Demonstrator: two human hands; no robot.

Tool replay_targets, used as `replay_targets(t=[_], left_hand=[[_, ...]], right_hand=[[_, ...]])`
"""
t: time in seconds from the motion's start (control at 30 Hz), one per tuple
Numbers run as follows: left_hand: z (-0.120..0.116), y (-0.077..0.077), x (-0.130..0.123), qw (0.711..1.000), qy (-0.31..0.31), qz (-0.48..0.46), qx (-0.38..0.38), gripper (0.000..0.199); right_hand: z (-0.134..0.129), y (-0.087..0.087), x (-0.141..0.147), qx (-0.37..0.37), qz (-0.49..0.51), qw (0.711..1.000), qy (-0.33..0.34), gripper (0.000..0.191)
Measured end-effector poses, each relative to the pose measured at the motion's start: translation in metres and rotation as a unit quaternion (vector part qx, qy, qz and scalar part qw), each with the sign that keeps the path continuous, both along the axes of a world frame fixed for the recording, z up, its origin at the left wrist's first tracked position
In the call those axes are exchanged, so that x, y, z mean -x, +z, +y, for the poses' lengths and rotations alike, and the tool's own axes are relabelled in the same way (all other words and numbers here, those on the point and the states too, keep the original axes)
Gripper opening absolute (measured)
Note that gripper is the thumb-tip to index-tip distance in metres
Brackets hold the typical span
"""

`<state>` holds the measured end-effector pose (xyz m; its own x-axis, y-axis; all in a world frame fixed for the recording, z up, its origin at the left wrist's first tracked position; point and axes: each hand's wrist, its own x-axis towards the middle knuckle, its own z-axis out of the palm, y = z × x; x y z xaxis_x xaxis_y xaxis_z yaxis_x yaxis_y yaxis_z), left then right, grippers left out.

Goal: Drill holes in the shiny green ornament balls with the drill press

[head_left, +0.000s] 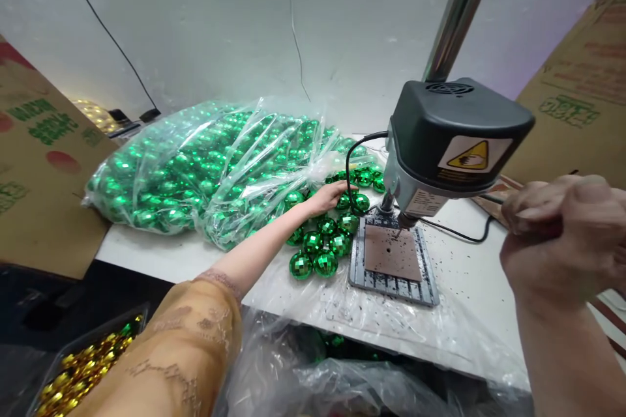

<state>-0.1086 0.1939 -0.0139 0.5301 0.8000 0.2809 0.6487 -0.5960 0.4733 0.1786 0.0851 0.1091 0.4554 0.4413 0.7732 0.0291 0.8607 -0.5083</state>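
Observation:
My left hand [333, 198] reaches in among loose, shiny green mirror-faceted balls [313, 242], its fingers stretched out over them. No ball shows clearly gripped in it. At the right, my right hand [562, 234] is closed in a fist around the lever of a small bench drill press, with most of the lever hidden by the fingers. The drill press [460, 130] has a dark housing with a yellow warning label. Below its chuck lies a brown board [391, 251] with a small hole, on a slotted metal base [359, 267] strewn with dark bits.
A big clear plastic bag [195, 169] full of green balls lies behind my left arm. Cardboard boxes [44, 163] [581, 78] stand at both sides. A black cable [348, 169] loops beside the drill. Below left is a bin of gold balls [88, 365]; plastic sheeting [313, 384] hangs in front.

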Motion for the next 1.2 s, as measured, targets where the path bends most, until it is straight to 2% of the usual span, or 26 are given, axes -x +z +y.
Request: replay_targets(t=[0.1, 0.17, 0.23, 0.33, 0.4, 0.5, 0.57, 0.63, 0.77, 0.83, 0.9, 0.97, 1.07, 1.13, 1.2], left_hand=[[-0.027, 0.02, 0.0, 0.998, 0.053, 0.03, -0.002, 0.046], [-0.062, 0.029, -0.001, 0.994, 0.083, 0.066, -0.029, 0.039], [-0.106, 0.031, -0.002, 0.985, 0.125, 0.095, -0.072, 0.029], [-0.174, 0.014, -0.003, 0.96, 0.227, 0.121, -0.106, 0.01], [-0.209, -0.006, -0.002, 0.942, 0.3, 0.111, -0.099, 0.018], [-0.237, -0.035, 0.002, 0.94, 0.327, 0.079, -0.052, 0.029], [-0.242, -0.046, 0.005, 0.946, 0.32, 0.036, -0.027, 0.036], [-0.244, -0.047, 0.006, 0.942, 0.333, -0.014, -0.034, 0.035], [-0.249, -0.025, -0.003, 0.9, 0.408, -0.123, -0.092, 0.026], [-0.255, -0.01, -0.016, 0.882, 0.405, -0.229, -0.076, 0.027], [-0.259, 0.0, -0.034, 0.859, 0.358, -0.367, -0.011, 0.03], [-0.258, 0.006, -0.057, 0.825, 0.287, -0.477, 0.099, 0.037], [-0.245, 0.005, -0.09, 0.769, 0.208, -0.549, 0.251, 0.052], [-0.229, 0.0, -0.107, 0.741, 0.193, -0.575, 0.288, 0.057], [-0.209, -0.006, -0.118, 0.726, 0.19, -0.595, 0.288, 0.058]], right_hand=[[0.003, -0.001, 0.0, -0.07, 0.017, 0.997, 0.033, 0.032], [0.005, -0.002, 0.0, -0.091, 0.013, 0.995, 0.036, 0.03], [0.005, -0.003, -0.001, -0.087, 0.011, 0.995, 0.04, 0.03], [0.006, -0.004, -0.002, -0.067, 0.005, 0.997, 0.04, 0.03], [0.006, -0.005, -0.003, -0.064, -0.003, 0.997, 0.035, 0.033], [0.008, -0.006, -0.004, -0.075, -0.007, 0.996, 0.036, 0.035], [0.009, -0.007, -0.004, -0.076, -0.002, 0.996, 0.036, 0.034], [0.009, -0.007, -0.003, -0.071, 0.001, 0.997, 0.029, 0.035], [0.008, -0.006, -0.003, -0.061, -0.001, 0.998, 0.014, 0.036], [0.008, -0.007, -0.003, -0.058, -0.003, 0.998, 0.013, 0.035], [0.008, -0.007, -0.003, -0.066, -0.004, 0.998, 0.02, 0.035], [0.008, -0.007, -0.003, -0.078, -0.006, 0.996, 0.037, 0.034], [0.006, -0.006, -0.002, -0.088, -0.012, 0.994, 0.063, 0.035], [0.003, -0.005, -0.002, -0.079, -0.015, 0.995, 0.066, 0.034], [0.0, -0.003, -0.001, -0.056, -0.02, 0.996, 0.065, 0.035]])
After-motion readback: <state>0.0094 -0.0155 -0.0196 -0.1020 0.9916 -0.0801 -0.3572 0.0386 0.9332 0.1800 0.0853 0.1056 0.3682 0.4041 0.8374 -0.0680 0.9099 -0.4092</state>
